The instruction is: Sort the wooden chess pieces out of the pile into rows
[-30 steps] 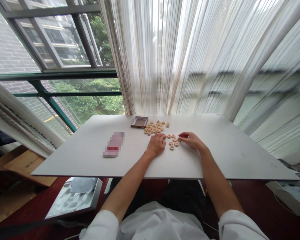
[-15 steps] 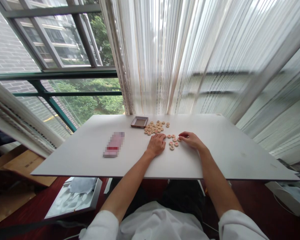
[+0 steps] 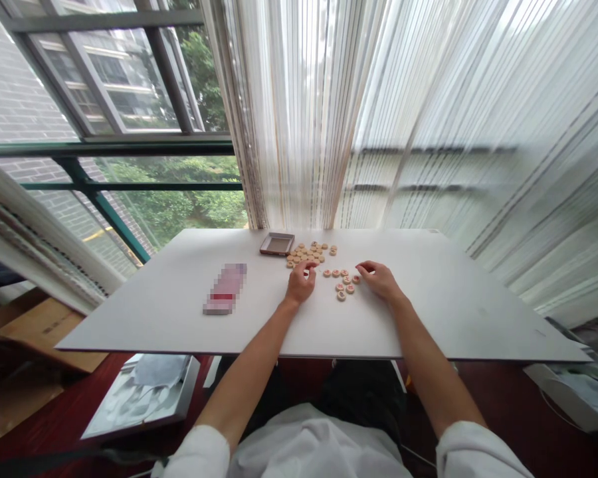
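My left hand [image 3: 300, 283] is over the table with fingers curved and thumb apart, its fingertips at the near edge of a cluster of wooden Chinese chess pieces [image 3: 305, 255]. I see nothing held in it. To its right lies a smaller group of pieces with red and dark characters, including a left-end piece [image 3: 327, 273] and a nearest piece [image 3: 341, 296]. My right hand [image 3: 380, 279] hovers just right of this group, fingers loosely bent with nothing visible in them. Just below its fingertips is a red-marked piece [image 3: 356, 279].
An open shallow box [image 3: 278, 243] sits behind the cluster to the left. A pixelated pink, flat object [image 3: 225, 290] lies on the left of the white table [image 3: 448, 299]. Sheer curtains [image 3: 299, 133] hang behind. Cardboard boxes [image 3: 44, 325] stand at lower left.
My left hand has moved left, from beside the small group to the cluster, its fingers lifting. Another piece shows at the group's left end. My right fingertips have come off the red-marked piece.
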Action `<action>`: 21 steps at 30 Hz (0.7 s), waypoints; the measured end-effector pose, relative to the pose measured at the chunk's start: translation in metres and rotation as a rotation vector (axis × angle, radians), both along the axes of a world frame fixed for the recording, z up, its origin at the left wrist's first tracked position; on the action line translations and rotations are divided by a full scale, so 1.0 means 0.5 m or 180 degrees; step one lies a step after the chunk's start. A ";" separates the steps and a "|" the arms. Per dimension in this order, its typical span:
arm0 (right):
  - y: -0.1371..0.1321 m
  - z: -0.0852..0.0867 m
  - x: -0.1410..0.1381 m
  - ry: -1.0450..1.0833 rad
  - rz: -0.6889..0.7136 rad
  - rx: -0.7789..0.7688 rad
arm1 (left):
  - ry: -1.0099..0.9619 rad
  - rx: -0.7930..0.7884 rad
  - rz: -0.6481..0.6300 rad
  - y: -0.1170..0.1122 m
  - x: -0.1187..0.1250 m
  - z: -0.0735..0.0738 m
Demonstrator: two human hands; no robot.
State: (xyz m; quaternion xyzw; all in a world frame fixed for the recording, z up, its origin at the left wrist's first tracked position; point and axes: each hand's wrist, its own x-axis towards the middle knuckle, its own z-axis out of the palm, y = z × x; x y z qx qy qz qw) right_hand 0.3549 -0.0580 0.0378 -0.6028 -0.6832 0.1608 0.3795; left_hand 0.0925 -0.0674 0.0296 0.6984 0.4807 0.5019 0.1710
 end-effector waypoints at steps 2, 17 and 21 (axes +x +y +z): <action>-0.001 0.000 -0.001 0.0046 -0.0019 0.0068 | 0.0014 -0.0081 -0.0015 0.004 -0.008 -0.001; -0.012 -0.002 -0.034 -0.0206 0.0676 -0.0016 | 0.1807 0.0532 -0.0921 -0.072 -0.009 0.027; -0.009 -0.004 -0.002 -0.0013 0.0832 -0.0450 | 0.2025 0.0548 -0.0988 -0.080 -0.007 0.029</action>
